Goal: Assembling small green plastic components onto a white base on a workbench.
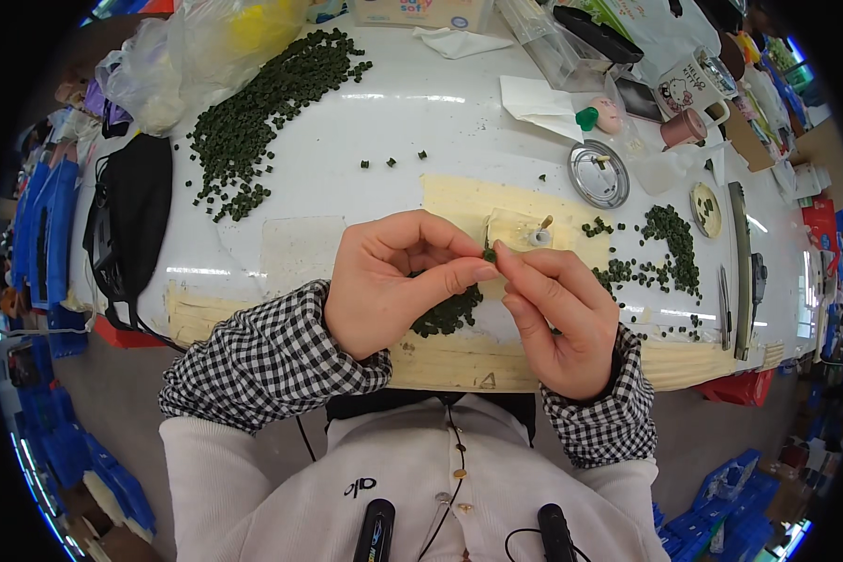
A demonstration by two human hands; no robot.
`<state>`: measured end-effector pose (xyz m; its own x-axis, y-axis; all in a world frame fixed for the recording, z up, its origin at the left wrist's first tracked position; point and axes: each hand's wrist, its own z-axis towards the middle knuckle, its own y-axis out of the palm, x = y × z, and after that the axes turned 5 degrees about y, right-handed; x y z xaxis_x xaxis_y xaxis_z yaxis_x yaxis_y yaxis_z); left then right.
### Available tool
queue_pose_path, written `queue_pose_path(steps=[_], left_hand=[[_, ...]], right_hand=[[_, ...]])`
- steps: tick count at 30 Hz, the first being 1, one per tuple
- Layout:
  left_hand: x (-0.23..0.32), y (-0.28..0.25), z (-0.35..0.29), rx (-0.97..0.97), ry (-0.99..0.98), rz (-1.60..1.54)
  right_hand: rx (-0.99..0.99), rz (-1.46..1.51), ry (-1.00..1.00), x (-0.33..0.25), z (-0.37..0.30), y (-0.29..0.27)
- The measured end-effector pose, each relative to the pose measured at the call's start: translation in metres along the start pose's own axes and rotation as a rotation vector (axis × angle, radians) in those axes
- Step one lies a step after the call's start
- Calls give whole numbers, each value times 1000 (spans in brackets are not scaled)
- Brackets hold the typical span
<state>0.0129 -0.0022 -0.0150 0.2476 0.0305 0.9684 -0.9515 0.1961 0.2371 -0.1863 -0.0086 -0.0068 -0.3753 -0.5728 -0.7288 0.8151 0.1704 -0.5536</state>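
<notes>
Pinched almost closed, the fingertips of my left hand [379, 281] and right hand [571, 323] meet on one tiny, dark green, chunky piece [489, 255]. I hold it above the glossy white tabletop [337, 192], near a short white cylinder with a brown tip [539, 237]; a loose heap of similar dark green pieces [448, 317] lies partly hidden beneath my left hand.

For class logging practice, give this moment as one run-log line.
left hand: pinching small green piece; right hand: fingertips at same piece; white table: piles of green pieces
</notes>
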Motion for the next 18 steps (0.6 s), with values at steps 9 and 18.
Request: queue_pose_path(steps=[9,18], left_hand=[[-1,0,0,-2,-2,-7],[-1,-1,0,-3,-1,5]], right_hand=[[1,6,7,0,-1,0],[-1,15,-5,1,-1,-1]])
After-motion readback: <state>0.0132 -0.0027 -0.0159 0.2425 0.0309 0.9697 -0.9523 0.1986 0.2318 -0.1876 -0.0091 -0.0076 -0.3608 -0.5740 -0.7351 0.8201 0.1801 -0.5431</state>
